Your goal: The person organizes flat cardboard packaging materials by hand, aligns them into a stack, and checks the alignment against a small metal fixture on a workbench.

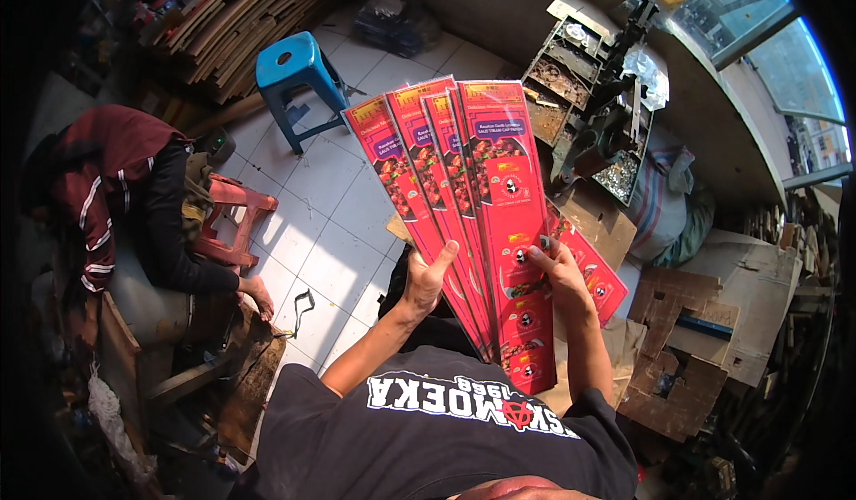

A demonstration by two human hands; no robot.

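Observation:
Long red printed packaging strips point(499, 201) fan out in front of my chest, their yellow-edged tops spread apart and their lower ends bunched together. My left hand point(428, 281) grips the left side of the fan, thumb laid over the front. On the right, my right hand point(566, 279) pinches the widest strip with its thumb on the printed face. The fingers of both hands are mostly hidden behind the strips. Another red printed sheet point(593, 272) shows beyond my right hand, lying at a slant; its support is partly covered.
A blue plastic stool point(290, 67) stands ahead on white tiles, a red stool point(234, 219) to the left. A co-worker point(134, 174) bends over at far left. Boards point(236, 32) are stacked behind. A compartmented metal tray point(562, 63) and cut cardboard point(673, 344) lie right.

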